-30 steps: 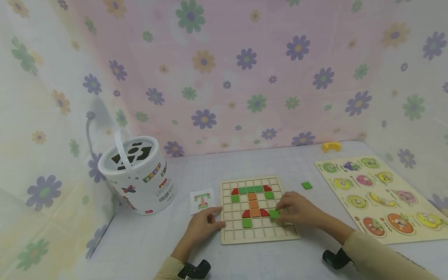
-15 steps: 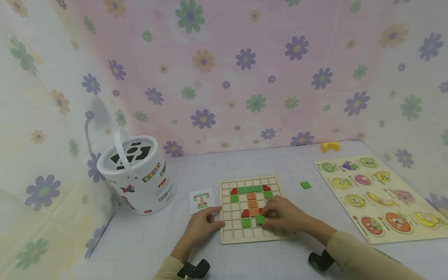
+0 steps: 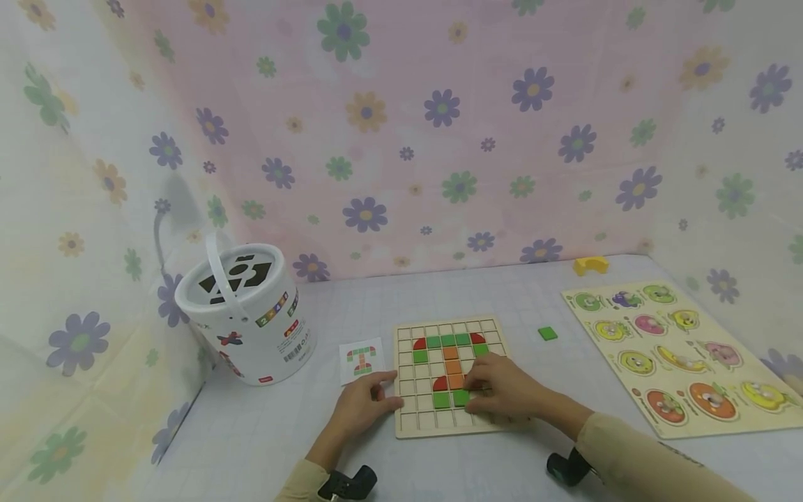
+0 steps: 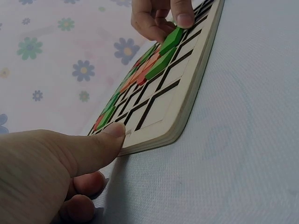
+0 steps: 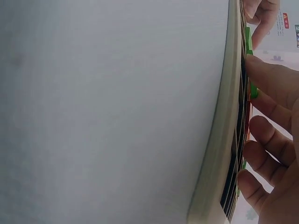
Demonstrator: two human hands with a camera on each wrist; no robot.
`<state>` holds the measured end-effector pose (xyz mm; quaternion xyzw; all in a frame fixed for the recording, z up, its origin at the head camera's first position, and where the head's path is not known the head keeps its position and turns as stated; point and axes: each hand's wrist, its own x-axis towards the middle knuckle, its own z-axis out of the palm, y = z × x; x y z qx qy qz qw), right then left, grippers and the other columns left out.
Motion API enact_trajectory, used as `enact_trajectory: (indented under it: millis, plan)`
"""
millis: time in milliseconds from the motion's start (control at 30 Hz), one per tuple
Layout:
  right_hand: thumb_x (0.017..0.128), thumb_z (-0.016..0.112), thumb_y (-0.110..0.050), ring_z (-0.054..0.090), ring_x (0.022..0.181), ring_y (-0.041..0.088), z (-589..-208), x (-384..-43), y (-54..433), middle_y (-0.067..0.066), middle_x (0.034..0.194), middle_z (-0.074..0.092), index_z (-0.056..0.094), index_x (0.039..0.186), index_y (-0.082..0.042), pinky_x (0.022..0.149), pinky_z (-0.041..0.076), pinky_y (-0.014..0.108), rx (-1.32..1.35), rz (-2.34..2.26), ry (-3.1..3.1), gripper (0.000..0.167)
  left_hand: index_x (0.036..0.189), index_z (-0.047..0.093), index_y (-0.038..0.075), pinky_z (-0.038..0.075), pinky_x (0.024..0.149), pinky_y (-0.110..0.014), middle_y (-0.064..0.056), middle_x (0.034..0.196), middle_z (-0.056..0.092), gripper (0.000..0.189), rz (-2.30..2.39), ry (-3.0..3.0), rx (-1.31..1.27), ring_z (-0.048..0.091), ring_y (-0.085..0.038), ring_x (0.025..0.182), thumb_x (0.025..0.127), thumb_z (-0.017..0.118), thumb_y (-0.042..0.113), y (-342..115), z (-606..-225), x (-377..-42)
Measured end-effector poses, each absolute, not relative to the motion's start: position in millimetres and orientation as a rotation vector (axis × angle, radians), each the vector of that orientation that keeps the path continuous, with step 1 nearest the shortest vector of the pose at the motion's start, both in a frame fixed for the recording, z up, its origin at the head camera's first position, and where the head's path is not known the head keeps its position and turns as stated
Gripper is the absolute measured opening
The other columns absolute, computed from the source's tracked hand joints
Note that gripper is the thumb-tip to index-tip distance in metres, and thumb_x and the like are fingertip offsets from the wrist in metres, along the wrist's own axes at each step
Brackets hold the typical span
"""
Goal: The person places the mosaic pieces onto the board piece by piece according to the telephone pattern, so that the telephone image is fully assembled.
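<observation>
My left hand (image 3: 364, 406) touches the left edge of a wooden grid board (image 3: 408, 422). In the left wrist view its straight thumb presses on the rim near a corner, with other fingers loosely bent below. My right hand (image 3: 505, 387) pinches a green square tile (image 4: 172, 41) between thumb and index finger. That tile sits low over the grid, right beside another green tile (image 3: 442, 399). Orange tiles (image 3: 453, 366), red rounded pieces (image 3: 440, 383) and more green tiles (image 3: 447, 340) form a pattern. Part of its lower right is hidden behind the right hand.
A pattern card (image 3: 362, 359) lies left of the board. One loose green tile (image 3: 548, 333) is to its upper right. Farther right lies a fruit puzzle board (image 3: 633, 341), with a yellow block (image 3: 591, 265) behind. A white bucket (image 3: 251, 348) with a handle stands at left.
My right hand has carried the green tile leftward and down across the board, then slightly further left beside the other lower green tile. The left hand has stayed at the board's edge.
</observation>
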<state>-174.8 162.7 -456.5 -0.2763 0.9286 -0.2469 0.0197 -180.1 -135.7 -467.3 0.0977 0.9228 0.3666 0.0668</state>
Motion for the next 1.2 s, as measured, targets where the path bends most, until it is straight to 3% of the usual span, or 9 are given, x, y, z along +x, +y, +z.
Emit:
enact_trajectory:
  millis: [1200]
  plan:
    - [0.08, 0.079, -0.041, 0.048, 0.09, 0.004, -448.3, -173.2, 158.8, -0.014, 0.094, 0.06, 0.073, 0.098, -0.025, 0.079, 0.043, 0.027, -0.861, -0.787, 2.855, 0.025, 0.13, 0.065, 0.017, 0.033, 0.058, -0.022, 0.005, 0.073, 0.052, 0.06, 1.108, 2.788, 0.303, 0.046, -0.009, 0.067, 0.078, 0.08, 0.041, -135.0, -466.6, -178.4]
